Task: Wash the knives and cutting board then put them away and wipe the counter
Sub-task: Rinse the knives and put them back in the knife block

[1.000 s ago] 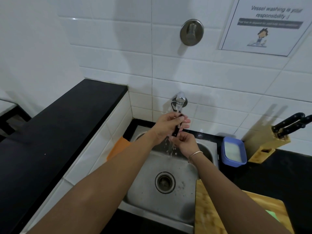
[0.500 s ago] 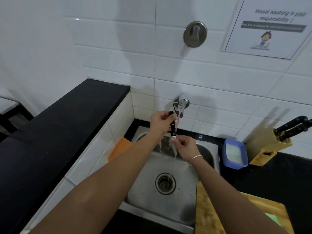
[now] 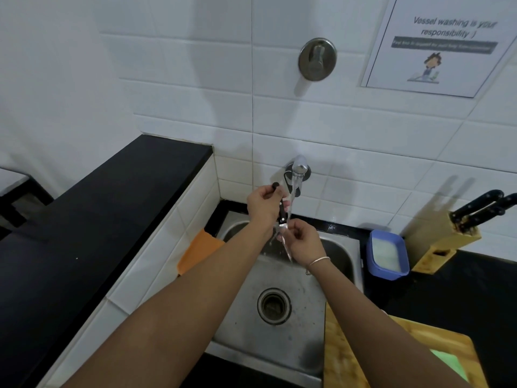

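My left hand (image 3: pixel 263 204) grips the black handle of a knife (image 3: pixel 282 212) under the running tap (image 3: pixel 298 168), blade pointing down over the steel sink (image 3: pixel 282 343). My right hand (image 3: pixel 303 242) has its fingers curled round the wet blade just below the handle. Water streams over both. A wooden cutting board (image 3: pixel 344 357) lies on the counter at the sink's right, partly hidden by my right arm, with something green (image 3: pixel 450 362) on it. A wooden knife block (image 3: pixel 444 245) at the right holds black-handled knives (image 3: pixel 481 205).
A blue tub (image 3: pixel 387 254) sits between sink and knife block. An orange cloth (image 3: pixel 200 252) hangs at the sink's left edge. A raised black ledge (image 3: pixel 106 208) runs along the left. Black counter (image 3: pixel 461 289) lies at the right. A valve knob (image 3: pixel 317 58) is on the tiled wall.
The knife has turned more upright, with my left hand raised and drawn left on the handle. My right hand stays on the blade under the water.
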`<state>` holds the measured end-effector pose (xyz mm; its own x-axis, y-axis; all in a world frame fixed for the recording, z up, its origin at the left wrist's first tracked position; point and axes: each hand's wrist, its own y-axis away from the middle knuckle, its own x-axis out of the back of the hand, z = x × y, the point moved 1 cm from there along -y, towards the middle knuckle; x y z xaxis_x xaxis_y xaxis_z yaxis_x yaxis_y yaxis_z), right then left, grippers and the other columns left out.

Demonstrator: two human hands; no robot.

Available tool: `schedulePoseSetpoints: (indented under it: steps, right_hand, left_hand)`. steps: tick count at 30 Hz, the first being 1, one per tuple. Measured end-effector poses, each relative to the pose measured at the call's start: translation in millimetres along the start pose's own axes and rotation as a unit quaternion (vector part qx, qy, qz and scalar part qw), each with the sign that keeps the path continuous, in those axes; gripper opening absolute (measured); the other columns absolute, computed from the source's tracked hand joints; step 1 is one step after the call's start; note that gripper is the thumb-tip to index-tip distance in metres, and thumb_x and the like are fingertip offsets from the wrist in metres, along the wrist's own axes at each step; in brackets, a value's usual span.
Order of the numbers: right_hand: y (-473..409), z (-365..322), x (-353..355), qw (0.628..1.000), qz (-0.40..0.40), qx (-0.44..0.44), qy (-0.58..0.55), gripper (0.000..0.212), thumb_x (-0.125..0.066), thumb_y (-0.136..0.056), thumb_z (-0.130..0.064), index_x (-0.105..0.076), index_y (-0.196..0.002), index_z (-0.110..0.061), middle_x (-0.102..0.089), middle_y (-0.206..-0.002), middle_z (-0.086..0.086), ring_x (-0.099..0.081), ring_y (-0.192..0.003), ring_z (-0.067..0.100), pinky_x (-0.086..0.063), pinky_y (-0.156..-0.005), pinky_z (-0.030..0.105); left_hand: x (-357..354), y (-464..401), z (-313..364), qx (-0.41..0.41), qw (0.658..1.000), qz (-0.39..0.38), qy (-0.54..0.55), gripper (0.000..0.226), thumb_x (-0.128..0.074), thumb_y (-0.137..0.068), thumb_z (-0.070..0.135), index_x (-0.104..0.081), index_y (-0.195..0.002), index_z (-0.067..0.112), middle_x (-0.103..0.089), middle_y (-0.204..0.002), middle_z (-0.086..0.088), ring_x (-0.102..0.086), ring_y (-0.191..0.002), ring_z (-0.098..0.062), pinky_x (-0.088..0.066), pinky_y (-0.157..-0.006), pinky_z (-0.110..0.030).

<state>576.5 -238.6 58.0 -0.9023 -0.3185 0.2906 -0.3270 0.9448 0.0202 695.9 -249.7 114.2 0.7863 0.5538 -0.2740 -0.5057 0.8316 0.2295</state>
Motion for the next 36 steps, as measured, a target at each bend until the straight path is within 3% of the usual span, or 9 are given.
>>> schedulePoseSetpoints:
  steps: [1, 4, 6, 13, 18, 21, 25, 28, 36]
  right_hand:
    - [-1, 1, -1, 1.000, -0.005, -0.015, -0.003, 0.007, -0.066, -0.093, -0.005, -0.061, -0.094, -0.002, -0.056, -0.072, 0.002, -0.052, -0.062, 0.010, -0.052, -0.069, 0.024]
    - [-2, 0, -1, 0.995, 0.038, -0.048, -0.082, 0.048, -0.078, -0.084, -0.006, -0.054, -0.126, -0.011, -0.061, -0.096, 0.004, -0.060, -0.080, 0.014, -0.059, -0.085, 0.033]
    - [-2, -7, -2, 0.992, 0.083, -0.016, -0.098, 0.062, -0.081, -0.080, -0.011, -0.047, -0.131, -0.021, -0.062, -0.102, 0.004, -0.062, -0.082, 0.012, -0.058, -0.080, 0.031]
    - [-1, -31, -11, 0.980, 0.169, 0.095, 0.033, 0.045, -0.065, -0.087, -0.008, -0.047, -0.127, -0.021, -0.067, -0.105, 0.000, -0.066, -0.090, 0.012, -0.056, -0.082, 0.031]
    - [-3, -37, -12, 0.978, 0.135, 0.131, 0.087, 0.052, -0.066, -0.088, -0.006, -0.042, -0.131, -0.021, -0.065, -0.105, -0.003, -0.065, -0.091, 0.012, -0.053, -0.078, 0.022]
    - [0, -36, -4, 0.983, 0.112, 0.115, 0.094, 0.055, -0.056, -0.092, -0.001, -0.037, -0.137, -0.024, -0.065, -0.093, -0.007, -0.063, -0.078, 0.004, -0.046, -0.064, 0.009]
    - [17, -18, 21, 0.981, 0.156, 0.085, 0.073, 0.058, -0.053, -0.094, 0.003, -0.037, -0.140, -0.027, -0.066, -0.089, 0.004, -0.065, -0.077, 0.016, -0.048, -0.067, 0.027]
    - [34, -2, 47, 0.974, 0.215, 0.059, 0.046, 0.054, -0.054, -0.095, 0.001, -0.039, -0.137, -0.029, -0.067, -0.095, 0.006, -0.066, -0.084, 0.022, -0.050, -0.074, 0.034]
    - [83, 26, 140, 0.938, 0.341, 0.023, 0.060, 0.045, -0.057, -0.096, -0.001, -0.044, -0.134, -0.020, -0.066, -0.107, 0.007, -0.065, -0.095, 0.024, -0.050, -0.083, 0.034]
  left_hand:
    - [-2, 1, 0, -0.013, 0.999, -0.027, -0.026, 0.012, -0.069, -0.096, 0.007, -0.067, -0.085, 0.009, -0.071, -0.071, -0.006, -0.066, -0.064, -0.024, -0.058, -0.065, -0.035]
    - [-3, 4, 1, -0.078, 0.976, -0.115, -0.165, 0.008, -0.077, -0.089, 0.009, -0.071, -0.086, 0.014, -0.070, -0.072, 0.006, -0.068, -0.070, -0.012, -0.056, -0.071, -0.024]
    - [1, 3, 0, -0.124, 0.952, -0.121, -0.252, 0.008, -0.080, -0.086, 0.014, -0.073, -0.088, 0.016, -0.065, -0.070, 0.012, -0.061, -0.065, 0.000, -0.050, -0.068, -0.015]
    - [10, 14, -7, -0.203, 0.935, -0.080, -0.278, 0.014, -0.083, -0.082, 0.011, -0.074, -0.079, 0.021, -0.069, -0.069, 0.014, -0.066, -0.064, 0.004, -0.049, -0.066, -0.011]
    - [16, 20, -9, -0.252, 0.923, -0.043, -0.289, 0.010, -0.081, -0.082, 0.019, -0.077, -0.091, 0.022, -0.076, -0.084, 0.010, -0.072, -0.079, -0.005, -0.059, -0.077, -0.024]
    - [15, 24, -3, -0.213, 0.940, -0.058, -0.262, 0.010, -0.075, -0.086, 0.020, -0.076, -0.096, 0.020, -0.075, -0.088, 0.009, -0.071, -0.082, -0.005, -0.059, -0.076, -0.023]
    - [2, 30, -5, -0.109, 0.948, -0.104, -0.279, 0.010, -0.064, -0.093, 0.015, -0.069, -0.085, 0.014, -0.066, -0.076, 0.006, -0.061, -0.070, -0.008, -0.048, -0.063, -0.019]
    - [-13, 40, -24, -0.043, 0.924, -0.153, -0.347, 0.016, -0.060, -0.092, 0.015, -0.070, -0.080, 0.014, -0.065, -0.070, 0.001, -0.061, -0.074, -0.020, -0.048, -0.069, -0.033]
    - [-85, 88, -63, -0.029, 0.861, -0.284, -0.421, 0.014, -0.058, -0.096, 0.015, -0.072, -0.091, 0.017, -0.070, -0.084, 0.000, -0.067, -0.079, -0.018, -0.057, -0.078, -0.036]
